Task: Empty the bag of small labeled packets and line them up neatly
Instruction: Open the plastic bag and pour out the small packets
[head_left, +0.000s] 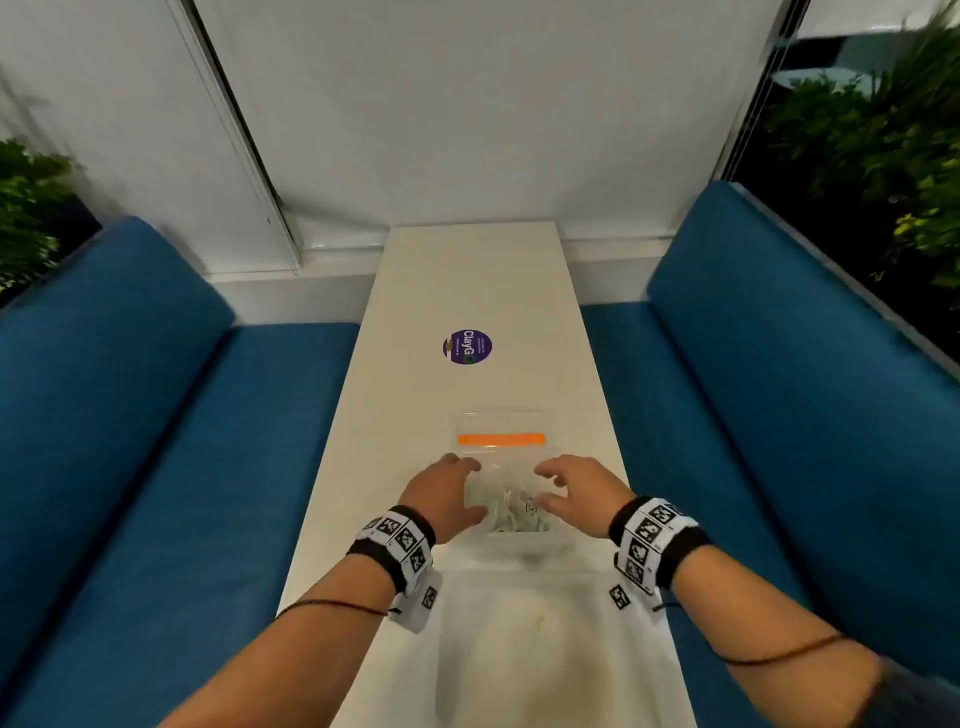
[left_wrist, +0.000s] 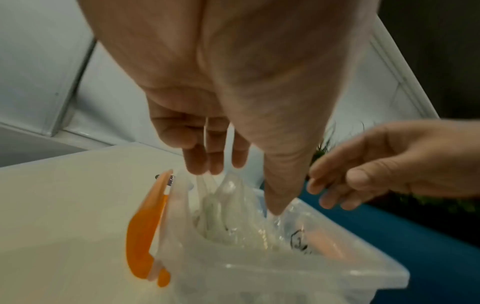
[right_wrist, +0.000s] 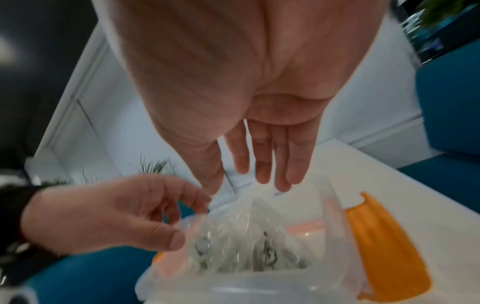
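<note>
Two blue benches (head_left: 156, 441) flank a long white tabletop (head_left: 467, 280) that runs away from the person toward a white wall (head_left: 467, 104), with green plants (head_left: 883, 156) behind the right-hand seat back. A round purple sticker (head_left: 467, 346) lies flat near the middle of the tabletop, well apart from everything else.

Closer to the person stands a clear plastic container (left_wrist: 298, 275), its lid (head_left: 501, 439) with an orange clip lying just beyond it on the far side. Inside the container sits a crumpled clear bag (left_wrist: 233, 205), and through its film show small packets (right_wrist: 265, 248) with dark handwritten marks; the writing is too blurred to read. All of the packets that can be seen are inside the bag.

Both forearms reach in from the near edge, each wrist wrapped in a dark band with black-and-white square markers. The left hand (head_left: 447, 491) hovers over the left side of the container with its fingers (left_wrist: 215, 156) spread and only loosely bent, the thumb tip touching the bag's film without closing on it. The right hand (head_left: 576, 491) is over the right side, its fingers (right_wrist: 262, 162) straight and apart, pointing down at the top of the bag and holding nothing.
</note>
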